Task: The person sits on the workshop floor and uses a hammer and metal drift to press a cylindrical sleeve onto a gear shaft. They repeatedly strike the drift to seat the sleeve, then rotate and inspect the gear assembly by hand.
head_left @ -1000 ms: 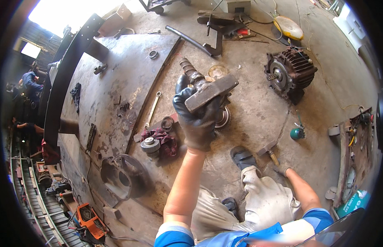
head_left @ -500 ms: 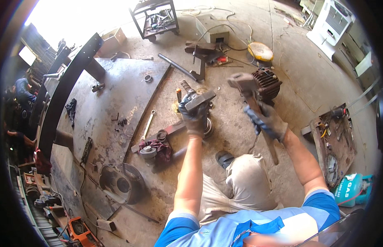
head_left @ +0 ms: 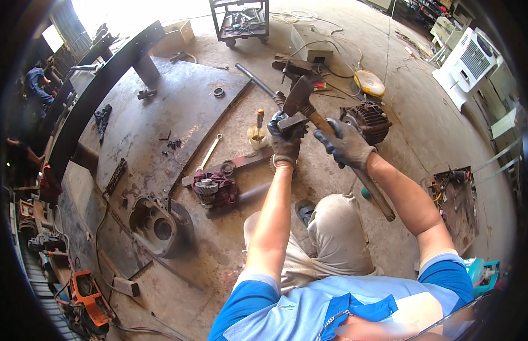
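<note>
So, rough concrete floor everywhere, stained and dusty, with bright daylight blowing out the far left. Big curved steel plate lies flat on the left, rusty and scuffed, a thick black beam along its far edge. Small cart full of tools at the far end, white boxy unit far right.

From my feed, the left hand in a dark grimy glove is closed around a small blocky metal part, held up over the floor. The right hand, same kind of glove, grips a hammer: chunky rusty head just beside the part, long wooden handle running back near-right under the forearm.

Finned motor sits right behind the hands. Near left there's a gear on a dark red rag, a wrench, and a round greasy housing.
</note>
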Motion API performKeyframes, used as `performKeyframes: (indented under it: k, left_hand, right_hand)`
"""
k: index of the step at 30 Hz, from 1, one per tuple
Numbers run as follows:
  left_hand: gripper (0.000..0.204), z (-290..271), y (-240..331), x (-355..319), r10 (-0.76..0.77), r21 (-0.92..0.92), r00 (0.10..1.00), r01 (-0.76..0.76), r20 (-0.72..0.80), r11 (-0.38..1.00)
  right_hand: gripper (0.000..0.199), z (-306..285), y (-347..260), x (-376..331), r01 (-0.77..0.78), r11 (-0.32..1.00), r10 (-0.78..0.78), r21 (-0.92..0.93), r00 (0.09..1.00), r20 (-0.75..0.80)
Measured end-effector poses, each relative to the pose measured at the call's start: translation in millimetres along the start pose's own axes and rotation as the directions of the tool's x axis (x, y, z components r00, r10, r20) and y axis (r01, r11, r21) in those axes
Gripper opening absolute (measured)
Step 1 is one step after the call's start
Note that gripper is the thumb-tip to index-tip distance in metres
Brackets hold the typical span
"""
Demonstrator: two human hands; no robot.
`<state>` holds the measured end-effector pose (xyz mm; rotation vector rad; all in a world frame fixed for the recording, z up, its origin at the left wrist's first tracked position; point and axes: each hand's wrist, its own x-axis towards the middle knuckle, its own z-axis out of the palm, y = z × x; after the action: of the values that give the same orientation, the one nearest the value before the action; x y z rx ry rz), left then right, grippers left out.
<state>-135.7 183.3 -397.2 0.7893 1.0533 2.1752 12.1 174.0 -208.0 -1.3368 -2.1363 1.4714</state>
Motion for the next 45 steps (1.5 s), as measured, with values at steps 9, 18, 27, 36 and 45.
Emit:
performKeyframes:
  k: [9, 18, 27, 36, 45]
  left_hand:
    - [0.064, 5, -6, 1, 0.039, -0.092, 0.999, -0.039, 0.002, 0.995]
    - [0.047, -5, -15, 8, 0.132, 0.114, 0.986, -0.143, 0.105, 0.983]
    - [0.039, -21, -37, 25, -0.018, -0.197, 0.994, 0.038, 0.104, 0.980]
    - [0.034, -23, -31, 12, 0.048, -0.326, 0.984, 0.011, 0.174, 0.945]
    - [0.052, -8, -12, 8, 0.111, -0.058, 0.991, -0.107, 0.070, 0.993]
  right_hand:
    - [0.034, -22, -25, -15, 0.026, 0.993, -0.028, 0.115, 1.000, 0.014]
    - [0.025, -99, -41, -67, 0.600, 0.797, -0.532, -0.066, 0.646, -0.547]
    - [0.026, -45, 47, 43, 0.072, 0.986, -0.069, 0.149, 0.997, -0.022]
    - [0.039, -26, 19, 9, 0.003, 1.000, -0.003, -0.001, 0.997, -0.080]
    - [0.046, -9, 32, 24, 0.005, 0.975, -0.023, -0.222, 0.997, -0.077]
